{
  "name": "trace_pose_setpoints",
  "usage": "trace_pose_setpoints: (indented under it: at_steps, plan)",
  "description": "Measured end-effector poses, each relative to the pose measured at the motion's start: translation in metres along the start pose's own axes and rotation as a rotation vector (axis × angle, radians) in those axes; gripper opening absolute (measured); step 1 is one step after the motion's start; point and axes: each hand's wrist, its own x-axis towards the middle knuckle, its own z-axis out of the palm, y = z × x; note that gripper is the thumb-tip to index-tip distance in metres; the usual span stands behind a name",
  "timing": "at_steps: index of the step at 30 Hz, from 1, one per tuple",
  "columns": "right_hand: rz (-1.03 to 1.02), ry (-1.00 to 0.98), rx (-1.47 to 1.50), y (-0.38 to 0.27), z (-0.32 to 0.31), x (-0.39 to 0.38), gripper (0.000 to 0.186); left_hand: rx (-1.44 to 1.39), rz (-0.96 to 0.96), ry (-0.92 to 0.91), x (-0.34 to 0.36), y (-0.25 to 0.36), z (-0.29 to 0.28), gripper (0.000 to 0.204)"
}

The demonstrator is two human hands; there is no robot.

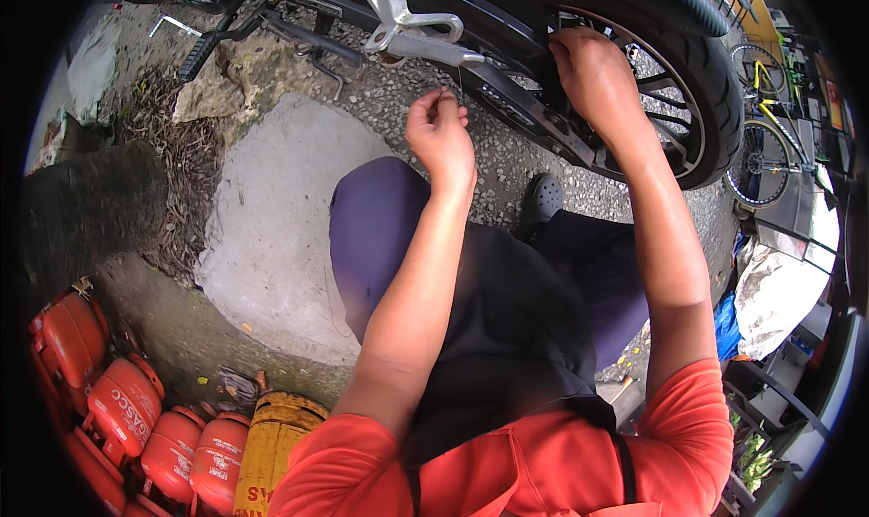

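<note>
Beside the wheel | right hand arched, finger grip unclear | left hand curled, fingertips pressed together

Fisheye head cam looks down over lap, v. close.

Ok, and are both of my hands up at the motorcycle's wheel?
No, only the right hand is at the wheel; the left hand is off to its left, above the gravel.
</note>
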Motion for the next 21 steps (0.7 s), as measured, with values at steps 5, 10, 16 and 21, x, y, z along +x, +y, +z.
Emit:
trace_pose_setpoints:
  at_steps: [5, 10, 16, 21]
  plan:
    - [-0.062, -0.031, -0.038, -0.001, -0.008, 0.003, 0.016, 0.002, 0.003, 0.004, -0.001, 0.001, -0.001, 0.013]
    - [-0.098, -0.033, -0.147, -0.005, -0.002, 0.011, 0.012, 0.008, 0.016, 0.000, 0.000, 0.001, -0.002, 0.013]
    - [0.008, 0.091, -0.083, -0.004, 0.015, 0.012, 0.015, 0.005, 0.015, 0.000, 0.001, 0.003, -0.001, 0.014]
    - [-0.023, 0.184, -0.010, -0.003, 0.021, 0.007, 0.017, -0.020, 0.013, 0.004, 0.000, 0.001, -0.002, 0.014]
